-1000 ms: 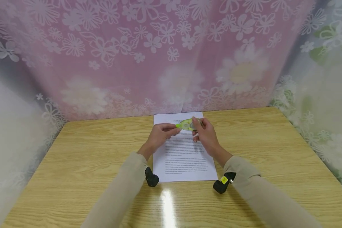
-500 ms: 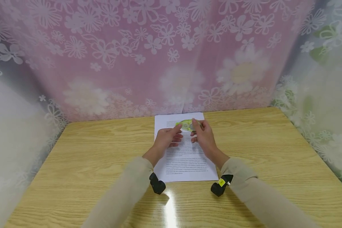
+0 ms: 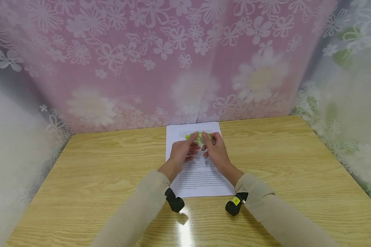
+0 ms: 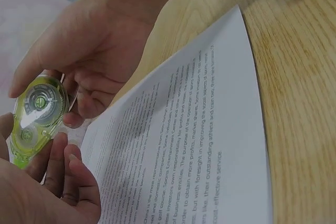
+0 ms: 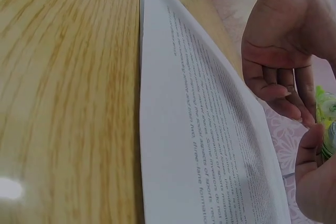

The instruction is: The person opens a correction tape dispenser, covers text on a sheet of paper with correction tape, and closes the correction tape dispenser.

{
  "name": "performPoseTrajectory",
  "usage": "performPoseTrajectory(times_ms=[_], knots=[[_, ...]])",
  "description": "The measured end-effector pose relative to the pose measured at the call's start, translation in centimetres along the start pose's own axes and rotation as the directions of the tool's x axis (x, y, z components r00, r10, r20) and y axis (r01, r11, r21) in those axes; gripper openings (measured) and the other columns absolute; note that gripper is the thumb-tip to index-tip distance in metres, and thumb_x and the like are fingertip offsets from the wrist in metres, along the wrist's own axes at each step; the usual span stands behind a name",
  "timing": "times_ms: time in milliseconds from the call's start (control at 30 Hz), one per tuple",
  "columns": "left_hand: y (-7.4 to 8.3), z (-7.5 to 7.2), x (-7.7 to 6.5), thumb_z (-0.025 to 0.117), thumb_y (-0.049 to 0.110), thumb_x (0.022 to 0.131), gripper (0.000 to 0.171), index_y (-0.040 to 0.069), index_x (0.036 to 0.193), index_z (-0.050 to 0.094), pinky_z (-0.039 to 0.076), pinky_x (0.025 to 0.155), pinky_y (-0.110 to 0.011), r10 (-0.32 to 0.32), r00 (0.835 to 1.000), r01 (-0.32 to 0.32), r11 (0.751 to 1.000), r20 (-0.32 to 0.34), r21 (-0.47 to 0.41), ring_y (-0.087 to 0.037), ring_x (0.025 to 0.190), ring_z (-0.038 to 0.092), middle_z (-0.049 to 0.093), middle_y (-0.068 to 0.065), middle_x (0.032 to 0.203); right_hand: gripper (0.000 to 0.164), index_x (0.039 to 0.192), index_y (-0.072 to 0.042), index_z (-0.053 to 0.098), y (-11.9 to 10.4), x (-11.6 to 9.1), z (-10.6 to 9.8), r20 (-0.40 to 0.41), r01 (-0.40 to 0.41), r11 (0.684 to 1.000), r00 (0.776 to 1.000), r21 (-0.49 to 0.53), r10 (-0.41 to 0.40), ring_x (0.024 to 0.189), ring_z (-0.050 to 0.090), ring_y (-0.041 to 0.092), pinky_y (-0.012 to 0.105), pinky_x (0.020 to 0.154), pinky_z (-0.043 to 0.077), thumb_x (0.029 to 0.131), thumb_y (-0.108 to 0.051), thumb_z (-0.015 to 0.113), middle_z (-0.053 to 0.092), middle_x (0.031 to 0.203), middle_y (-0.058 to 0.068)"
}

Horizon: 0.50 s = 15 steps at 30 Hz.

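A translucent green correction tape dispenser [image 4: 39, 106] is held between both hands above a printed sheet of paper [image 3: 204, 180]. My left hand [image 3: 180, 151] pinches its narrow, bright green tip end, thumb on top and fingers underneath. The wide round end is gripped by my right hand [image 3: 216, 151], with the thumb along the upper face. Through the clear case in the left wrist view, the reels are visible. Only the edge of the dispenser shows at the right side of the right wrist view. In the head view, the thumbs cover part of its body.
The sheet lies on a wood-grain table [image 3: 111, 171], its far edge close to a pink floral curtain [image 3: 142, 85]. Pale floral curtains [image 3: 352, 113] flank the sides. A black wrist camera [image 3: 174, 200] sits at the left cuff, another camera [image 3: 235, 204] at the right.
The left hand has shifted from pinching the very tip to gripping further along, thumb on top. Both hands are closer together, and the dispenser has moved slightly left and nearer.
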<state>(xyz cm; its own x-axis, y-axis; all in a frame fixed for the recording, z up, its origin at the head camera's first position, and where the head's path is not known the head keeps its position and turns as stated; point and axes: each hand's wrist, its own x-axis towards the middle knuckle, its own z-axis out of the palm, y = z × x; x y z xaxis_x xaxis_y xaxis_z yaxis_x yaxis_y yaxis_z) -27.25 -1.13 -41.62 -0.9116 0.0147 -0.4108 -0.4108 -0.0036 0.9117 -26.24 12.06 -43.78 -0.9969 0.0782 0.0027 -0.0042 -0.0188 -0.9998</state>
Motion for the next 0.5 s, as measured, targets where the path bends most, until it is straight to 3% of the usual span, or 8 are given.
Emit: performPoseTrajectory(times_ms=[233, 367, 500], knots=[[0.4, -0.4, 0.1, 0.071, 0.060, 0.075, 0.056, 0.008, 0.095, 0.073, 0.047, 0.063, -0.026, 0.007, 1.000, -0.007, 1.000, -0.007, 0.019, -0.017, 0.078, 0.065, 0.071, -0.009, 0.100, 0.038, 0.105, -0.004, 0.044, 0.0, 0.1, 0.0, 0.036, 0.029, 1.000, 0.999, -0.003, -0.029, 0.070, 0.055, 0.018, 0.023, 0.047, 0.041, 0.099, -0.041, 0.051, 0.052, 0.093, 0.011], [0.8, -0.9, 0.1, 0.071, 0.057, 0.077, 0.055, 0.006, 0.098, 0.071, 0.051, 0.070, -0.030, 0.025, 1.000, -0.025, 1.000, -0.003, 0.010, -0.024, 0.090, 0.066, 0.069, -0.011, 0.104, 0.038, 0.108, -0.003, 0.048, -0.2, 0.0, -0.1, 0.076, 0.068, 0.996, 0.995, -0.055, -0.064, 0.074, 0.059, 0.023, 0.024, 0.047, 0.042, 0.099, -0.041, 0.050, 0.056, 0.096, 0.012], [1.4, -1.9, 0.0, 0.072, 0.048, 0.080, 0.049, 0.004, 0.102, 0.068, 0.053, 0.079, -0.035, 0.064, 0.997, -0.064, 0.998, -0.035, -0.013, -0.026, 0.092, 0.068, 0.071, -0.010, 0.096, 0.039, 0.115, -0.005, 0.054, -0.4, -0.2, -0.4, 0.144, 0.148, 0.974, 0.982, -0.170, -0.124, 0.084, 0.061, 0.033, 0.033, 0.052, 0.049, 0.099, -0.040, 0.049, 0.059, 0.100, 0.018]])
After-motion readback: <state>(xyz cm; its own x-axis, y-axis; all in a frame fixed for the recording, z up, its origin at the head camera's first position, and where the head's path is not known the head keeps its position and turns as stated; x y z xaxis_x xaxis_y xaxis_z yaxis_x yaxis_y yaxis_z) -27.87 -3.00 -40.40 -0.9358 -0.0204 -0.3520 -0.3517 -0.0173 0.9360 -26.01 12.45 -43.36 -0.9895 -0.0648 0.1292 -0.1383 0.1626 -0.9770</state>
